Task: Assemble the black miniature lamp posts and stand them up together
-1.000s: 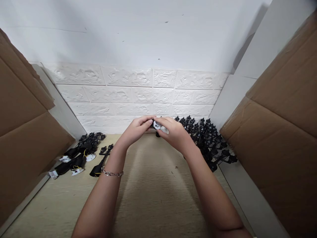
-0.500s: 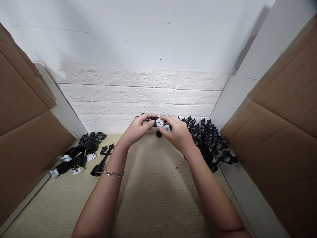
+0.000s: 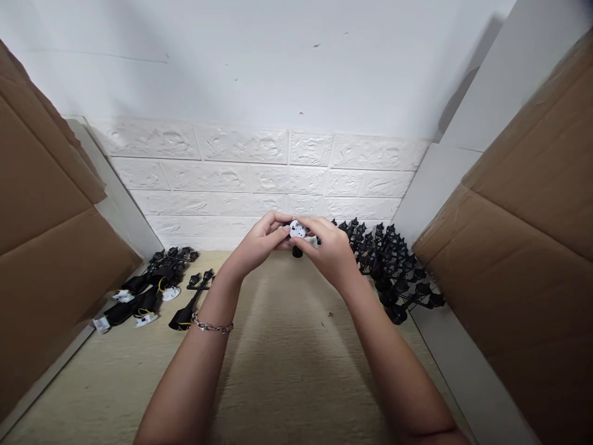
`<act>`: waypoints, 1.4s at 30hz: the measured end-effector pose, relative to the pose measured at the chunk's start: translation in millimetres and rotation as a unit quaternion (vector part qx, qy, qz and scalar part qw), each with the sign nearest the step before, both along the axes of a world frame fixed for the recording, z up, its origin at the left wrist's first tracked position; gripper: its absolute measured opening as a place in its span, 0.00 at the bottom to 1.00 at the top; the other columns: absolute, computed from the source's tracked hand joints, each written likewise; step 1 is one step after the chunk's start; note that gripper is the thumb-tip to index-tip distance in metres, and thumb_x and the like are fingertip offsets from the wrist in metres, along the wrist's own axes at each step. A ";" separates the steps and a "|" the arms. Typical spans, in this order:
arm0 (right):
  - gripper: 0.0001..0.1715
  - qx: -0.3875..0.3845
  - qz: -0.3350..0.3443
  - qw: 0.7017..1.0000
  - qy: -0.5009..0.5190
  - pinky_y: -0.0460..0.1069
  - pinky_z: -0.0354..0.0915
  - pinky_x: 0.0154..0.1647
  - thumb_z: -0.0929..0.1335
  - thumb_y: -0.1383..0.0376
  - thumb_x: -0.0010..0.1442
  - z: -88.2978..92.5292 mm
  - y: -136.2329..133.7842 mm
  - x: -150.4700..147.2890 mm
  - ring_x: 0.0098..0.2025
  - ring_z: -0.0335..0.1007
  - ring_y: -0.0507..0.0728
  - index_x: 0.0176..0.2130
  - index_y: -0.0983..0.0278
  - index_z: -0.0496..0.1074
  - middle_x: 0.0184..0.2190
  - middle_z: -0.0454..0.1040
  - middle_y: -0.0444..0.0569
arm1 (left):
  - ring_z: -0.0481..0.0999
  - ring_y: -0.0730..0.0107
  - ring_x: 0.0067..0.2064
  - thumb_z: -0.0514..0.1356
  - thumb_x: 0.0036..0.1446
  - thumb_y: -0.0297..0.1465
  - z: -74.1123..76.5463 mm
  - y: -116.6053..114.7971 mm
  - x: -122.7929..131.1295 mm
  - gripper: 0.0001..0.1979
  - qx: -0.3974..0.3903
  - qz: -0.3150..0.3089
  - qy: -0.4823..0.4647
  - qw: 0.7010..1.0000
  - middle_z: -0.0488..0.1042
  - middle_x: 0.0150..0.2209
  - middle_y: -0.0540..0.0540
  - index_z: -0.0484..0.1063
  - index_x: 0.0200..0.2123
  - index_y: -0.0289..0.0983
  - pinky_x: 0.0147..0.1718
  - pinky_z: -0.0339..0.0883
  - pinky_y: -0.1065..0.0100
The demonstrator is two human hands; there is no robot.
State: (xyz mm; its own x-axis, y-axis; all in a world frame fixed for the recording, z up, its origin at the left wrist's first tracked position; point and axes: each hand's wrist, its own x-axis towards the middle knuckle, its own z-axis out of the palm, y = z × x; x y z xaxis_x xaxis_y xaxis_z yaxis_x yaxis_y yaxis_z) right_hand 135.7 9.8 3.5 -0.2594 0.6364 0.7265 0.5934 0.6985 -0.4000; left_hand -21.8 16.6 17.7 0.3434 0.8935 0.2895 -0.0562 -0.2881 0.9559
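Note:
A small round white disc [image 3: 297, 229] with dark spots is held between both hands near the back wall. My left hand [image 3: 265, 240] has its thumb and fingers closed on the disc's left side, along with a black part mostly hidden behind the fingers. On the disc's right side, my right hand [image 3: 327, 242] grips the edge with thumb and fingertips. Just below the disc, a black round piece [image 3: 297, 251] shows between the hands; whether it is joined to the disc cannot be seen.
Many black branched parts [image 3: 389, 253] lie piled at the right back of the tabletop [image 3: 287, 346]. At the left are black cone-shaped parts [image 3: 183, 316] and white discs [image 3: 170, 293] with yellow wires. Cardboard panels [image 3: 523, 216] flank both sides; a white brick-pattern wall [image 3: 241, 176] stands behind.
The white disc has turned in my fingers and shows its face more fully. My left hand has shifted slightly, and my right hand has moved a little left around the disc.

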 end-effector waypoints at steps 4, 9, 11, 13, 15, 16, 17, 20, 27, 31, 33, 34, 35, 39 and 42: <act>0.18 0.004 0.046 0.998 0.031 0.49 0.64 0.42 0.65 0.64 0.56 0.6 -0.4 -2.4 0.41 0.67 0.55 0.47 0.59 0.68 0.42 0.71 0.47 | 0.70 0.75 0.34 0.58 0.51 0.32 -1.3 -1.6 2.3 0.11 0.008 -0.017 0.008 1.000 0.68 0.33 0.49 0.63 0.38 0.35 0.36 0.66 0.69; 0.18 -0.017 0.064 0.996 0.057 0.50 0.64 0.42 0.66 0.64 0.55 1.0 -0.3 -3.5 0.40 0.67 0.54 0.47 0.58 0.69 0.42 0.71 0.46 | 0.70 0.76 0.34 0.58 0.51 0.31 -4.2 0.5 3.7 0.16 -0.011 -0.029 -0.019 0.999 0.69 0.40 0.47 0.61 0.44 0.36 0.37 0.65 0.69; 0.20 -0.041 0.073 0.993 0.082 0.50 0.64 0.42 0.68 0.64 0.53 0.7 0.6 -3.4 0.39 0.67 0.54 0.47 0.59 0.69 0.43 0.71 0.47 | 0.71 0.76 0.35 0.58 0.52 0.31 -4.8 1.5 3.3 0.25 -0.027 -0.022 -0.031 0.999 0.68 0.44 0.45 0.56 0.53 0.39 0.39 0.66 0.68; 0.25 -0.084 0.088 0.984 0.128 0.49 0.65 0.40 0.69 0.62 0.51 -0.1 1.9 -3.4 0.38 0.67 0.53 0.50 0.58 0.67 0.45 0.69 0.47 | 0.71 0.75 0.36 0.58 0.52 0.31 -5.1 2.1 2.8 0.31 -0.040 -0.009 -0.040 0.998 0.66 0.49 0.43 0.49 0.58 0.42 0.41 0.66 0.66; 0.28 -0.126 0.089 0.970 0.185 0.48 0.66 0.35 0.68 0.60 0.51 -1.4 3.6 -3.6 0.35 0.67 0.52 0.52 0.58 0.64 0.46 0.68 0.48 | 0.71 0.73 0.39 0.58 0.52 0.32 -5.5 2.5 2.8 0.35 -0.042 -0.001 -0.052 0.998 0.64 0.52 0.42 0.45 0.60 0.43 0.42 0.66 0.65; 0.28 -0.139 0.081 0.964 0.210 0.48 0.66 0.33 0.67 0.58 0.52 -2.4 4.8 -3.8 0.34 0.67 0.52 0.52 0.59 0.64 0.46 0.68 0.49 | 0.71 0.71 0.41 0.58 0.52 0.32 -5.9 2.9 3.0 0.36 -0.038 0.000 -0.057 0.998 0.62 0.53 0.41 0.43 0.61 0.43 0.43 0.66 0.64; 0.27 -0.148 0.070 0.960 0.227 0.48 0.66 0.32 0.66 0.57 0.53 -3.5 6.0 -4.0 0.32 0.67 0.51 0.52 0.60 0.65 0.45 0.68 0.49 | 0.71 0.70 0.42 0.58 0.53 0.32 -6.4 3.3 3.6 0.36 -0.033 -0.001 -0.061 0.998 0.62 0.54 0.41 0.43 0.61 0.44 0.43 0.67 0.64; 0.24 -0.198 0.062 0.950 0.235 0.48 0.66 0.32 0.63 0.55 0.55 -7.2 10.0 -4.9 0.30 0.66 0.51 0.50 0.62 0.66 0.39 0.70 0.49 | 0.71 0.68 0.43 0.58 0.52 0.33 -8.6 5.7 5.8 0.35 -0.022 0.006 -0.058 0.998 0.62 0.54 0.42 0.45 0.61 0.44 0.44 0.67 0.63; 0.26 -0.292 0.140 0.911 0.255 0.50 0.67 0.39 0.59 0.58 0.59 -13.2 14.4 -10.7 0.37 0.69 0.53 0.56 0.60 0.58 0.49 0.66 0.50 | 0.71 0.68 0.40 0.57 0.52 0.36 -12.7 11.5 6.4 0.26 0.024 0.032 0.027 0.999 0.69 0.46 0.42 0.61 0.55 0.35 0.44 0.67 0.61; 0.27 -0.275 0.143 0.921 0.237 0.52 0.66 0.45 0.57 0.57 0.61 -15.8 12.7 -16.5 0.48 0.65 0.56 0.59 0.59 0.55 0.53 0.63 0.49 | 0.71 0.66 0.42 0.55 0.54 0.36 -10.3 9.1 4.4 0.24 0.064 0.054 0.067 0.994 0.68 0.47 0.42 0.62 0.54 0.36 0.43 0.68 0.63; 0.28 -0.267 0.145 0.924 0.233 0.54 0.63 0.49 0.56 0.57 0.61 -15.9 10.8 -19.0 0.52 0.61 0.57 0.59 0.59 0.52 0.55 0.61 0.49 | 0.70 0.66 0.42 0.55 0.54 0.36 -8.7 6.8 4.5 0.23 0.066 0.053 0.068 0.994 0.68 0.48 0.42 0.61 0.54 0.37 0.41 0.69 0.64; 0.28 -0.261 0.151 0.923 0.238 0.54 0.62 0.51 0.56 0.57 0.62 -15.7 9.9 -19.8 0.54 0.59 0.57 0.60 0.60 0.52 0.56 0.59 0.49 | 0.70 0.66 0.42 0.55 0.54 0.36 -8.2 6.0 5.0 0.24 0.063 0.050 0.064 0.995 0.67 0.49 0.42 0.61 0.54 0.37 0.40 0.69 0.65; 0.28 -0.256 0.159 0.921 0.245 0.54 0.60 0.53 0.56 0.57 0.62 -15.4 9.1 -20.4 0.56 0.56 0.57 0.60 0.61 0.51 0.57 0.57 0.50 | 0.71 0.66 0.42 0.54 0.54 0.36 -8.2 5.4 5.7 0.24 0.058 0.046 0.058 0.996 0.67 0.49 0.42 0.60 0.55 0.38 0.39 0.69 0.65; 0.29 -0.254 0.189 0.909 0.272 0.53 0.59 0.55 0.55 0.57 0.62 -16.3 9.6 -20.3 0.58 0.53 0.56 0.60 0.63 0.49 0.59 0.54 0.50 | 0.71 0.65 0.42 0.54 0.54 0.37 -11.5 6.0 10.3 0.25 0.057 0.045 0.039 0.997 0.66 0.50 0.42 0.58 0.56 0.40 0.37 0.70 0.67; 0.28 -0.232 0.179 0.914 0.281 0.53 0.60 0.53 0.56 0.57 0.62 -19.5 13.0 -19.9 0.58 0.55 0.56 0.59 0.62 0.52 0.57 0.57 0.50 | 0.71 0.66 0.41 0.54 0.55 0.37 -13.2 5.2 14.5 0.25 0.056 0.039 0.024 0.997 0.67 0.48 0.42 0.58 0.56 0.40 0.37 0.70 0.67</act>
